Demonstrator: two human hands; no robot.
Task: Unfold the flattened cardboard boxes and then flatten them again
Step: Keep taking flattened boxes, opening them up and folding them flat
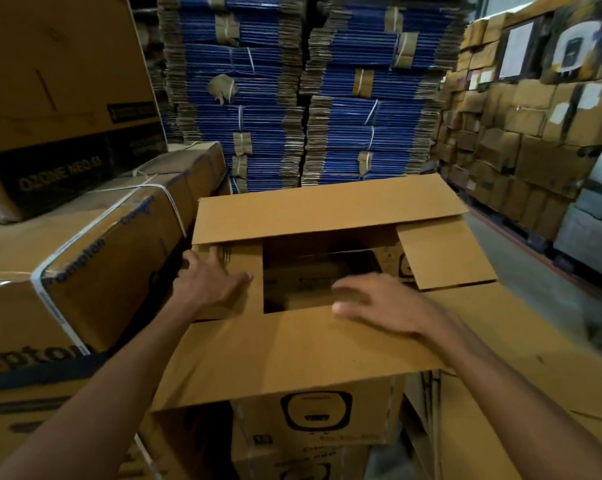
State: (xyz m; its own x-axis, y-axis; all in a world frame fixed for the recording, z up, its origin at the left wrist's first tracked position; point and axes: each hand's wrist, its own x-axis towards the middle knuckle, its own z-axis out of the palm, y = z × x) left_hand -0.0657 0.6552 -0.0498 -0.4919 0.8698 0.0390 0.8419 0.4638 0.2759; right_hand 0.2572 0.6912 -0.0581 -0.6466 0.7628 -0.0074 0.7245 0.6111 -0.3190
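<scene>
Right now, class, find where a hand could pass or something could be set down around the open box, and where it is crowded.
Hand passage: the dark opening between the far flap, right flap, near flap and left flap. Set-down room: the bare far flap, and the grey floor strip beyond the right flap. Crowded: strapped cartons at left.

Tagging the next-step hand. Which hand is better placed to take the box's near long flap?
Right, likely. The right hand is open at the near long flap's free edge. It is blurred, so contact is unclear. The left hand lies flat on the left short flap, off to the side.
</scene>
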